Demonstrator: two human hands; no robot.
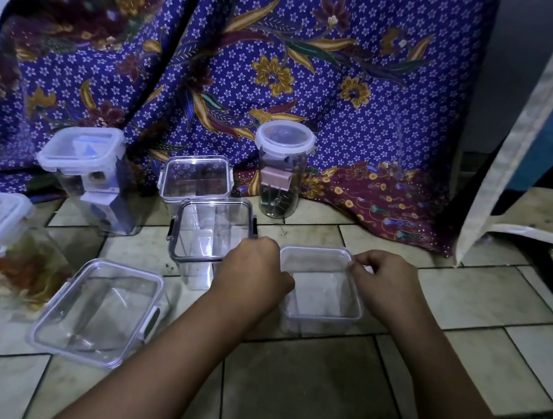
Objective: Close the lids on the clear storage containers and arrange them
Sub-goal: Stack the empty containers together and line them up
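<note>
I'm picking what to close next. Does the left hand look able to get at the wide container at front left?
Likely yes: bare tiles lie between the left hand and the wide container, though it must first release the square container.

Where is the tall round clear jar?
Head view, centre-back: the tall round clear jar stands against the purple flowered cloth, right of a square clear container.

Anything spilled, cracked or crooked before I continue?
Nothing stands out. The held square container and the others sit upright, none visibly cracked. A few dark specks lie on the tile beside the black-latched container.
</note>
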